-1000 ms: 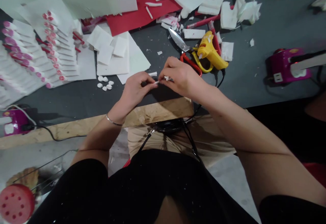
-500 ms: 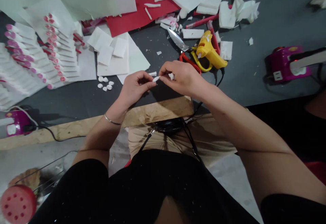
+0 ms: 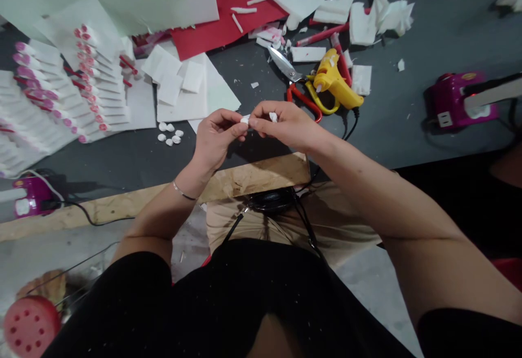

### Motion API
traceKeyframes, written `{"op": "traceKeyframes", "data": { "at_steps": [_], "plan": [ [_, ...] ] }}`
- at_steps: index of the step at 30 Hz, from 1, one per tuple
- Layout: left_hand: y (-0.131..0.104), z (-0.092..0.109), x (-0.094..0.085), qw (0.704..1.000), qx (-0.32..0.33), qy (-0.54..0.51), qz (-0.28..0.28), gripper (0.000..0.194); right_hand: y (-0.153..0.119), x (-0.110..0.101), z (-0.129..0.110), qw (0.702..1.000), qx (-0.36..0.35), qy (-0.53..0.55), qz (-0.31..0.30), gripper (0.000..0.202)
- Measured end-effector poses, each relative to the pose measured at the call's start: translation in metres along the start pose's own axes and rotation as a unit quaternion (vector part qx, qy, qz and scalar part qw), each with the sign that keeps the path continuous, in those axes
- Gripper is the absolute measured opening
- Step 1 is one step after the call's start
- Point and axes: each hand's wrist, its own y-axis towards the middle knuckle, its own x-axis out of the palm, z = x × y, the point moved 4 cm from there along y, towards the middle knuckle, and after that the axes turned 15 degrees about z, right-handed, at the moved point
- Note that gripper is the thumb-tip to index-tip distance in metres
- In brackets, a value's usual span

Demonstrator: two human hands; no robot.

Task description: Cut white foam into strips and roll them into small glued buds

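Note:
Between my two hands, close to the table's front edge, is a small white piece [image 3: 245, 120]. My left hand [image 3: 218, 135] pinches it from the left with thumb and forefinger. From the right, the fingertips of my right hand [image 3: 281, 121] press on the same piece. A crumpled white scrap [image 3: 273, 117] is tucked among the right hand's fingers. Several small white rounded pieces [image 3: 176, 139] lie on the dark table left of my left hand. Behind them are white square sheets [image 3: 169, 87] in a loose pile.
Red-handled scissors [image 3: 290, 73] and a yellow glue gun [image 3: 336, 83] lie behind my right hand. Rows of pink-tipped white rolls [image 3: 87, 75] are at the left. A purple device [image 3: 452, 102] stands at the right. A wooden strip [image 3: 261, 176] edges the table.
My hands have drawn closer together, the right one moving slightly left, and the fingertips now cover more of the small white piece.

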Motion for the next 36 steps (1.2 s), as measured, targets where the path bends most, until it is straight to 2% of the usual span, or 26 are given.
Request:
{"op": "traceKeyframes", "data": {
  "at_steps": [5, 9, 12, 15, 18, 21, 25, 28, 31, 36],
  "plan": [
    [0.003, -0.007, -0.004, 0.988, 0.144, -0.026, 0.048, 0.048, -0.004, 0.015, 0.005, 0.977, 0.123, 0.164, -0.059, 0.059],
    [0.006, -0.015, -0.003, 0.971, 0.229, -0.044, 0.049, 0.048, -0.004, 0.016, 0.005, 0.967, 0.126, 0.213, -0.063, 0.056],
    [0.002, -0.009, -0.003, 0.963, 0.264, -0.003, 0.06, 0.043, -0.002, 0.01, 0.005, 0.983, 0.092, 0.161, -0.018, 0.046],
    [-0.004, 0.005, -0.006, 0.951, 0.301, 0.045, 0.058, 0.036, -0.001, 0.002, 0.003, 0.998, 0.033, 0.042, 0.028, 0.03],
    [-0.01, 0.015, -0.008, 0.919, 0.375, 0.112, 0.049, 0.028, -0.002, -0.003, -0.002, 0.996, -0.024, -0.068, 0.057, 0.02],
    [-0.012, 0.014, -0.008, 0.882, 0.434, 0.173, 0.06, 0.02, -0.003, -0.005, -0.005, 0.988, -0.054, -0.132, 0.064, 0.016],
    [-0.013, 0.007, -0.004, 0.861, 0.453, 0.224, 0.051, 0.025, -0.004, -0.005, -0.004, 0.98, -0.063, -0.18, 0.06, 0.014],
    [-0.014, 0.005, -0.002, 0.858, 0.449, 0.248, 0.034, 0.027, -0.003, -0.006, -0.003, 0.978, -0.06, -0.193, 0.056, 0.013],
    [-0.011, 0.007, -0.004, 0.876, 0.42, 0.231, 0.044, 0.027, -0.001, -0.007, -0.003, 0.982, -0.046, -0.177, 0.041, 0.015],
    [-0.008, 0.008, -0.007, 0.929, 0.334, 0.14, 0.072, 0.03, 0.003, -0.011, -0.005, 0.996, 0.009, -0.088, 0.016, 0.021]
  ]
}}
